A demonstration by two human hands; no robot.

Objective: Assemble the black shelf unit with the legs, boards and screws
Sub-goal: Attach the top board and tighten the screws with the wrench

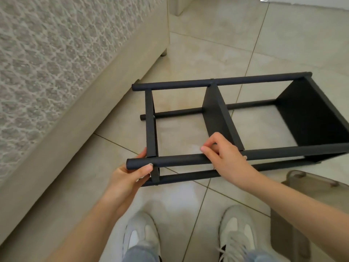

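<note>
The black shelf unit point(215, 118) lies on its side on the tiled floor, with round legs running left to right and three boards standing between them. My left hand point(132, 174) grips the left end of the near upper leg point(179, 160), by the leftmost board point(151, 125). My right hand point(224, 156) rests on the same leg near the middle board point(217, 114), thumb and fingers pinched together at the joint. Whether a screw sits between those fingers is hidden. The right board point(309, 114) is the widest seen.
A beige sofa point(79, 87) with a patterned cover fills the left side, its foot point(164, 53) near the shelf's far corner. A translucent grey plastic box point(309, 188) stands at the lower right. My two grey sneakers point(141, 237) stand on the tiles just below the shelf.
</note>
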